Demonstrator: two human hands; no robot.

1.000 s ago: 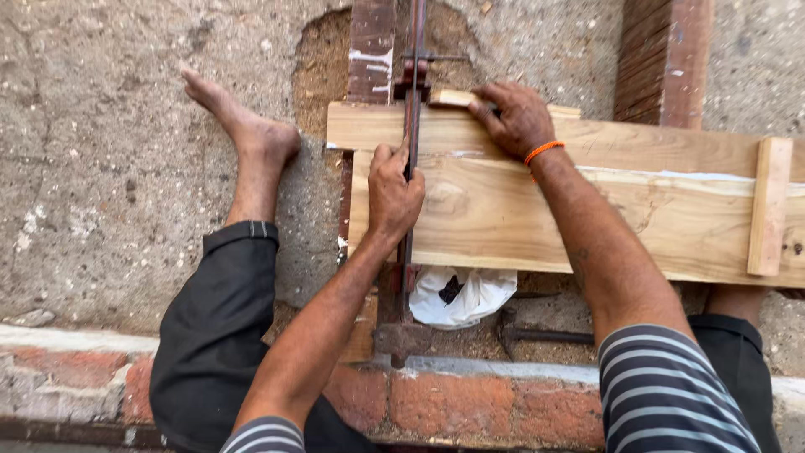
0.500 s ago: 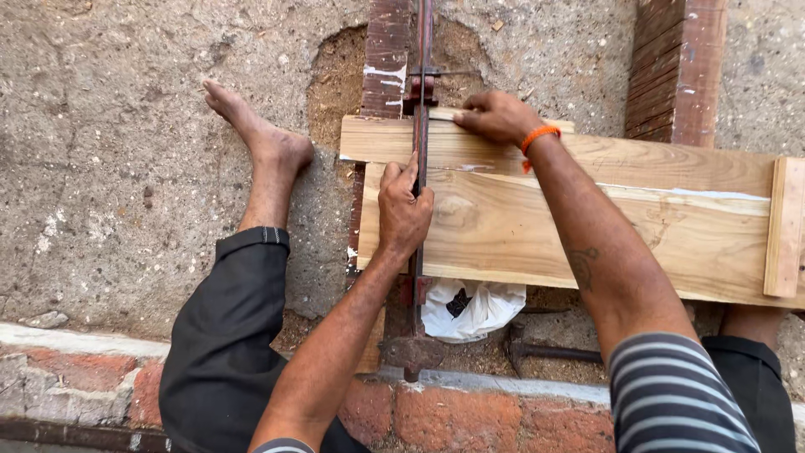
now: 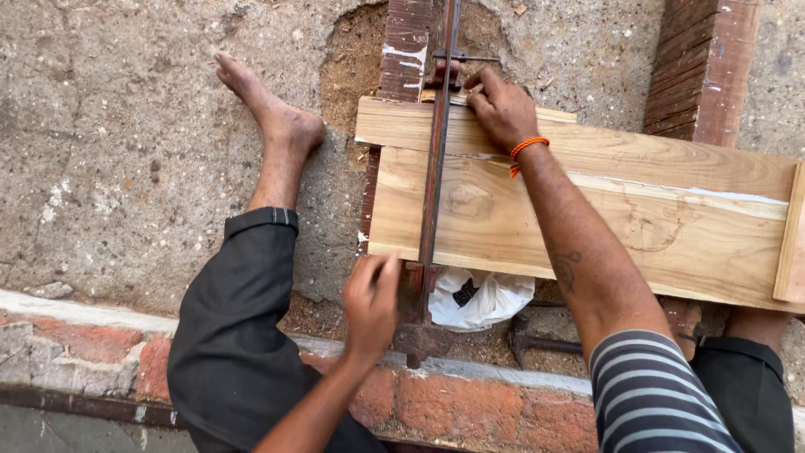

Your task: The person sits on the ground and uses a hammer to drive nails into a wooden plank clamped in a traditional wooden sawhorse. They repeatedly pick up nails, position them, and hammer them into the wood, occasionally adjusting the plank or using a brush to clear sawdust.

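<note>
A pale wooden panel (image 3: 537, 226) of two boards joined edge to edge lies across dark wooden beams on the ground. A rusty bar clamp (image 3: 436, 168) runs over its left end. My right hand (image 3: 501, 109), with an orange thread at the wrist, presses bent fingers on a small wood block (image 3: 459, 99) at the panel's far edge, beside the clamp's screw (image 3: 453, 60). My left hand (image 3: 373, 302) is blurred, fingers loosely curled, just off the panel's near edge beside the clamp's near end; whether it holds anything is unclear.
Two dark reddish beams (image 3: 700, 71) (image 3: 407, 46) lie on rough concrete. A white plastic bag (image 3: 482, 298) sits under the panel's near edge. A brick curb (image 3: 470, 403) runs in front. My bare left foot (image 3: 268, 113) stretches out left. A cross batten (image 3: 790, 243) stands at the panel's right end.
My left hand has come off the clamp bar on top of the panel and drawn back toward me, past the near edge. My right hand stays at the far edge.
</note>
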